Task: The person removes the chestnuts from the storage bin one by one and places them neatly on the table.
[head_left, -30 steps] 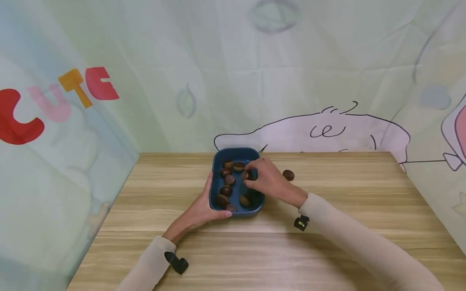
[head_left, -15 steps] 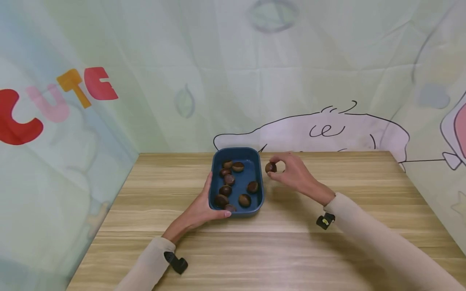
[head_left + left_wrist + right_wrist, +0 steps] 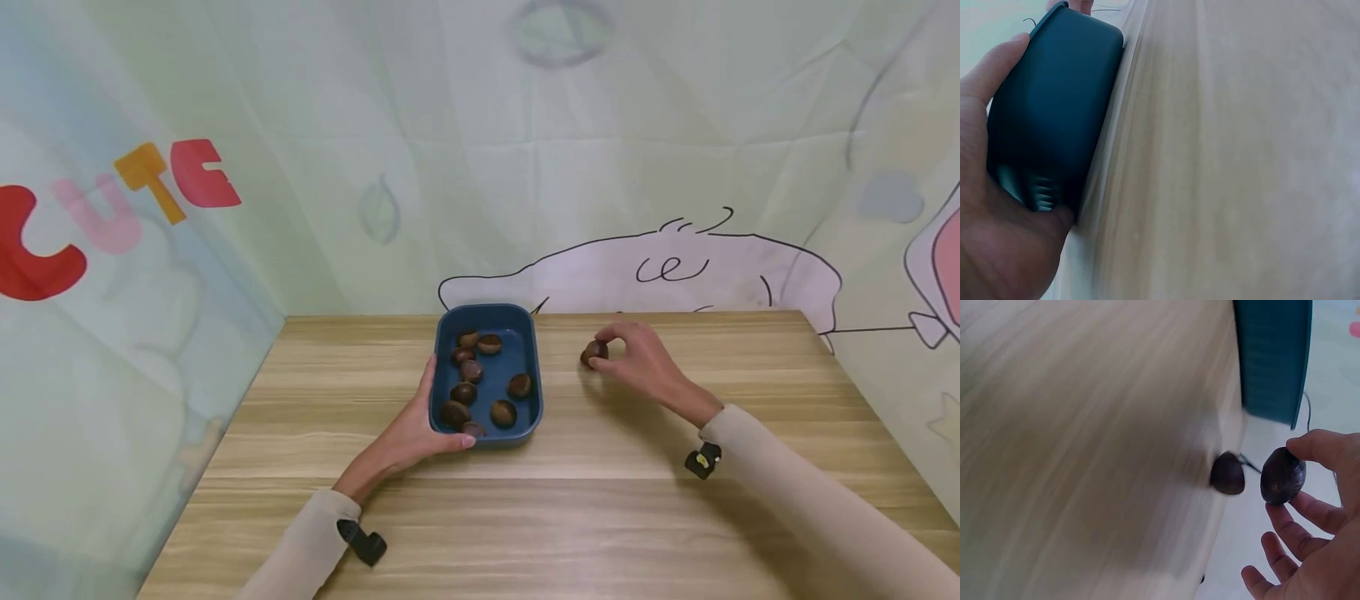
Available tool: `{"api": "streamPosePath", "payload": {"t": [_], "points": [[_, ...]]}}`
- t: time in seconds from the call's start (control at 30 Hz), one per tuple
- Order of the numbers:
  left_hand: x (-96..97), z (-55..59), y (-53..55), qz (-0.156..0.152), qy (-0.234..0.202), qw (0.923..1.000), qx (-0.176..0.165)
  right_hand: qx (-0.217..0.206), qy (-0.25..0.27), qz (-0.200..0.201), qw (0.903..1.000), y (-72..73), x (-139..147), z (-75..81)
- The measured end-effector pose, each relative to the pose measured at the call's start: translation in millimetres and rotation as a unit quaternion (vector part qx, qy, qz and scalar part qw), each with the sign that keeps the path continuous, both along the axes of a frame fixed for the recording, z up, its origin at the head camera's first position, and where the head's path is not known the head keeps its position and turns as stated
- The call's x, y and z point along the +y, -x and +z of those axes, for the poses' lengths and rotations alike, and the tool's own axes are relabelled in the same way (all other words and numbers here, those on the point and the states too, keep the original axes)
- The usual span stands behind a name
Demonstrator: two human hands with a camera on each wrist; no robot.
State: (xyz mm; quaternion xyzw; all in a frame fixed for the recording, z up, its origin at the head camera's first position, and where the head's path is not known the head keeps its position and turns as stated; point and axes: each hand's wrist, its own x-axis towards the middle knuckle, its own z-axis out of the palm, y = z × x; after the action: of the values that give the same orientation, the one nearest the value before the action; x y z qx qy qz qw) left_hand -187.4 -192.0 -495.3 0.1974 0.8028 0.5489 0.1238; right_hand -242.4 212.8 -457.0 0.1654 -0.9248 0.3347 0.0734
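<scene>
A blue rectangular box [image 3: 538, 350] stands on the table with several brown chestnuts [image 3: 503, 413] inside. My left hand [image 3: 401, 437] holds its near left corner, thumb along the front rim and fingers against the left wall. In the left wrist view the hand spans the outside of the box [image 3: 1060, 100]. To the right of the box, my right hand [image 3: 648, 371] pinches a chestnut [image 3: 1283, 476] between thumb and fingertips. Close beneath it, a second chestnut [image 3: 1227, 474] sits on the tabletop; the two overlap in the head view.
The wood-grain table [image 3: 510, 533] ends at the back against a printed cloth [image 3: 337, 167] with cartoon drawings and letters. Dark wrist cameras [image 3: 702, 460] are strapped to both sleeves.
My right hand has lifted a chestnut out of the box and carried it right, over the loose chestnut on the table. The left hand keeps its hold on the box.
</scene>
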Motion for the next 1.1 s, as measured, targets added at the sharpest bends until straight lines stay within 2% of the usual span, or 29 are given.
{"api": "streamPosePath", "payload": {"t": [0.33, 0.8, 0.97, 1.1], "points": [[-1.0, -1.2, -0.1, -0.002, 0.000, 1.0000, 0.000, -0.015, -0.004, -0.016, 0.9997, 4.4, 23, -12.5], [-0.7, 0.5, -0.3, 0.009, 0.020, 0.9998, 0.001, 0.014, -0.017, -0.005, 0.9998, 5.7, 35, -24.4], [-0.8, -0.3, 0.0, 0.008, 0.019, 0.9998, 0.000, -0.003, -0.012, -0.020, 0.9997, 5.5, 34, -22.5], [-1.4, -0.6, 0.0, 0.011, 0.020, 0.9997, -0.002, -0.014, 0.002, -0.026, 0.9996, 5.1, 26, -12.9]]}}
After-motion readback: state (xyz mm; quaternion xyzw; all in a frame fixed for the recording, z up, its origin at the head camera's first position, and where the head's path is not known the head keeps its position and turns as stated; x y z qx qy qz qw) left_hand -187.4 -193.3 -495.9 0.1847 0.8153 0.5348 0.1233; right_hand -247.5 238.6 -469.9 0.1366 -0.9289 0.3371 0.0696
